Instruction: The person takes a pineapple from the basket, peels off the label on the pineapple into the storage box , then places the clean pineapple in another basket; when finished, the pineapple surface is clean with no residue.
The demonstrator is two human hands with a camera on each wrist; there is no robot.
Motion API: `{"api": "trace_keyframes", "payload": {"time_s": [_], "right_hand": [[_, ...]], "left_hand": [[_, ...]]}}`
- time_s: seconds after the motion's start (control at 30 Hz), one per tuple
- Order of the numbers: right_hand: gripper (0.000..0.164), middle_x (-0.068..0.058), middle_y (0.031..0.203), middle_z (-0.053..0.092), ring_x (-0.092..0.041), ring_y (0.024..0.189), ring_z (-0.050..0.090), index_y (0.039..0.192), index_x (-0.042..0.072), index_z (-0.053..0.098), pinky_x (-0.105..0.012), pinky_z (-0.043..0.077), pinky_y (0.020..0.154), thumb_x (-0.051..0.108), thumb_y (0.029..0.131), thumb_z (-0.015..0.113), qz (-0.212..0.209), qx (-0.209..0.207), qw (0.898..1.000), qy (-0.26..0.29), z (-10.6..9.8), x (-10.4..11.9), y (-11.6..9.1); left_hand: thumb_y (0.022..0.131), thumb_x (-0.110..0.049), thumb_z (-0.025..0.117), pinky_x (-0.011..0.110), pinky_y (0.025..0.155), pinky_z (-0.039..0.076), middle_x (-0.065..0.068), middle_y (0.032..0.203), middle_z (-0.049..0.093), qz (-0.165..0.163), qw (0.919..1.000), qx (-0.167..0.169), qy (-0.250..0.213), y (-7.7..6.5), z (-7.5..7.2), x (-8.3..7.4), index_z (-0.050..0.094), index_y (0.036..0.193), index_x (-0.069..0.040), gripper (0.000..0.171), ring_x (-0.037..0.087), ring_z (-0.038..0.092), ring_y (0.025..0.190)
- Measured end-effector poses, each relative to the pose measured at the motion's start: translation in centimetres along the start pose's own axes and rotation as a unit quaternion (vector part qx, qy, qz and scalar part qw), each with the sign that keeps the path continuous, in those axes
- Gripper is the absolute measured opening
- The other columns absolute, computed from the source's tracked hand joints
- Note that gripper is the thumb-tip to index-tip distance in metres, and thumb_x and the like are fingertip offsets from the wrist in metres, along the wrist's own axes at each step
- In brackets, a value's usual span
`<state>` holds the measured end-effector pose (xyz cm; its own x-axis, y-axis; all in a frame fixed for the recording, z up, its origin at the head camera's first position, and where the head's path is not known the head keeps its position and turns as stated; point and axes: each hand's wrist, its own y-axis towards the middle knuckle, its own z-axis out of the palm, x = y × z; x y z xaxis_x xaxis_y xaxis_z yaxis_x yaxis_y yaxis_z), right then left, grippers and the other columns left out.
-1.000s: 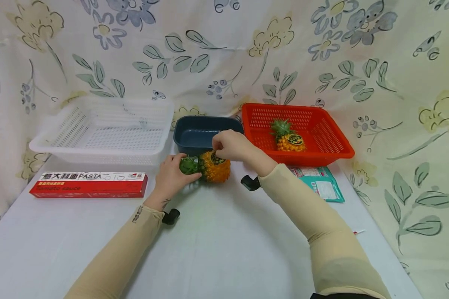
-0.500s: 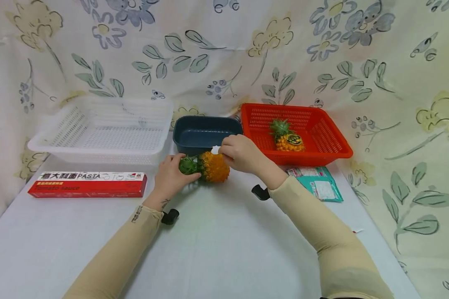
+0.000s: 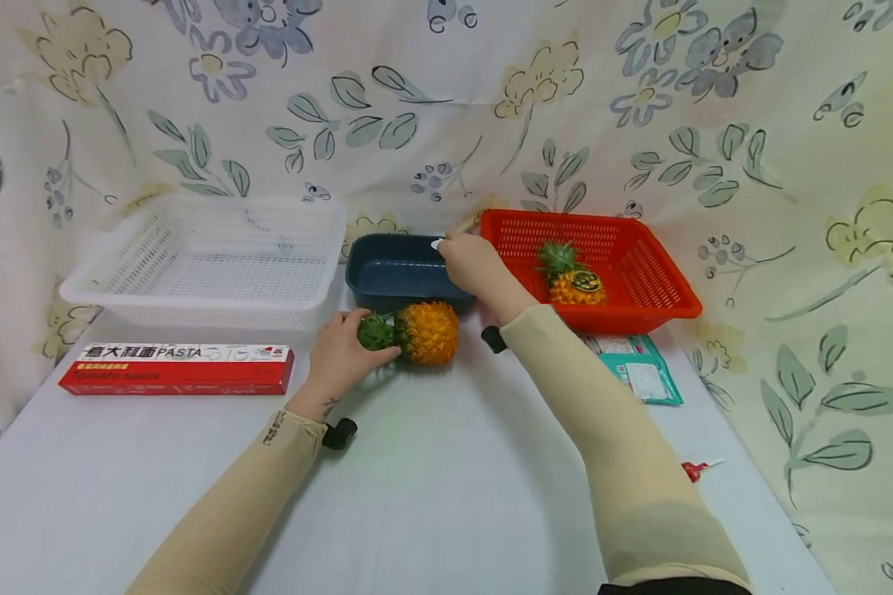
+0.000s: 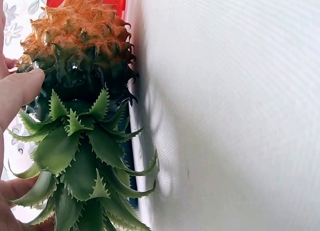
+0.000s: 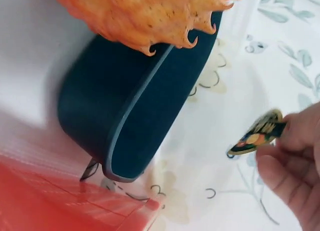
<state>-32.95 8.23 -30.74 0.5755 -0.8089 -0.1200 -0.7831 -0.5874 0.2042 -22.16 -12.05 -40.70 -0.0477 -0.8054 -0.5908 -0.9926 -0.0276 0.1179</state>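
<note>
A small orange pineapple (image 3: 430,334) lies on its side on the table, its green leafy crown pointing left. My left hand (image 3: 341,351) holds it around the crown, with the thumb against the fruit's dark lower part in the left wrist view. Between thumb and finger, my right hand (image 3: 476,266) pinches an oval sticker (image 5: 257,134) with a dark and gold printed face. That hand is above the right end of the dark blue bin (image 3: 405,289). No label shows on the side of the pineapple facing the head camera.
A white basket (image 3: 193,307) stands at the back left, behind a red and white pasta box (image 3: 176,378). In the red basket (image 3: 625,314) lies another pineapple (image 3: 575,285) with a label. A teal packet (image 3: 643,372) and a red lollipop (image 3: 694,471) lie to the right.
My right hand has peeled the sticker off the pineapple and carried it up and away over the blue bin. My left hand stays on the crown.
</note>
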Motion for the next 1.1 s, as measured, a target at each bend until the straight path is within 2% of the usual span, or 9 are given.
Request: {"api": "trace_keyframes", "payload": {"time_s": [0.13, 0.37, 0.6, 0.8, 0.97, 1.03, 1.1], "right_hand": [[0.02, -0.014, 0.102, 0.06, -0.026, 0.084, 0.062, 0.106, 0.005, 0.067, -0.034, 0.053, 0.077, 0.009, 0.093, 0.051, 0.039, 0.025, 0.999, -0.007, 0.5, 0.2, 1.2], [0.02, -0.014, 0.095, 0.063, -0.025, 0.078, 0.065, 0.103, 0.005, 0.068, -0.034, 0.055, 0.071, 0.007, 0.094, 0.05, 0.051, 0.047, 0.997, -0.03, 2.2, 0.1, 2.5], [0.016, -0.009, 0.096, 0.067, -0.021, 0.081, 0.064, 0.103, 0.008, 0.066, -0.034, 0.054, 0.075, 0.01, 0.091, 0.056, 0.083, 0.081, 0.993, 0.022, 3.1, 0.2, 2.8], [0.012, -0.004, 0.09, 0.066, -0.019, 0.073, 0.06, 0.096, 0.011, 0.065, -0.036, 0.053, 0.069, 0.014, 0.09, 0.055, 0.126, 0.069, 0.988, 0.057, 3.2, -0.1, 2.1], [0.019, -0.002, 0.096, 0.066, -0.02, 0.076, 0.057, 0.1, 0.014, 0.064, -0.04, 0.049, 0.07, 0.025, 0.085, 0.06, 0.196, 0.041, 0.972, 0.121, 2.8, -0.6, 1.0], [0.026, -0.003, 0.101, 0.065, -0.021, 0.081, 0.057, 0.106, 0.014, 0.063, -0.041, 0.048, 0.073, 0.028, 0.083, 0.061, 0.231, 0.019, 0.958, 0.167, 2.4, -0.8, 0.2], [0.029, -0.004, 0.101, 0.064, -0.021, 0.084, 0.056, 0.106, 0.013, 0.062, -0.039, 0.048, 0.075, 0.029, 0.082, 0.063, 0.259, -0.009, 0.939, 0.226, 1.9, -0.9, -0.7]], "left_hand": [[0.07, -0.056, 0.072, 0.057, 0.086, 0.041, 0.019, 0.129, 0.044, 0.0, 1.0, 0.001, 0.002, 0.0, 0.0, 0.0, 0.045, 0.133, -0.012, 0.081, 0.041, 0.041, 0.116], [0.069, -0.056, 0.072, 0.055, 0.086, 0.041, 0.018, 0.128, 0.044, 0.0, 1.0, -0.004, -0.001, 0.1, 0.2, 0.1, 0.046, 0.132, -0.013, 0.081, 0.039, 0.042, 0.114], [0.069, -0.056, 0.071, 0.055, 0.085, 0.042, 0.018, 0.128, 0.044, -0.003, 1.0, -0.006, 0.003, 0.1, 0.2, 0.1, 0.046, 0.132, -0.013, 0.08, 0.039, 0.042, 0.114], [0.069, -0.057, 0.071, 0.056, 0.085, 0.042, 0.018, 0.129, 0.044, -0.003, 1.0, -0.003, -0.001, 0.1, 0.2, 0.1, 0.045, 0.132, -0.013, 0.081, 0.039, 0.042, 0.115], [0.069, -0.058, 0.07, 0.055, 0.084, 0.043, 0.018, 0.128, 0.044, -0.006, 1.0, -0.003, -0.002, 0.1, 0.2, 0.2, 0.045, 0.132, -0.013, 0.081, 0.038, 0.043, 0.113], [0.069, -0.058, 0.07, 0.055, 0.084, 0.043, 0.019, 0.128, 0.044, -0.005, 1.0, -0.003, 0.0, 0.1, 0.2, 0.2, 0.045, 0.132, -0.012, 0.081, 0.038, 0.043, 0.113], [0.069, -0.058, 0.071, 0.056, 0.084, 0.043, 0.019, 0.128, 0.044, -0.005, 1.0, -0.003, 0.0, 0.1, 0.1, 0.2, 0.045, 0.132, -0.012, 0.082, 0.039, 0.043, 0.113]]}}
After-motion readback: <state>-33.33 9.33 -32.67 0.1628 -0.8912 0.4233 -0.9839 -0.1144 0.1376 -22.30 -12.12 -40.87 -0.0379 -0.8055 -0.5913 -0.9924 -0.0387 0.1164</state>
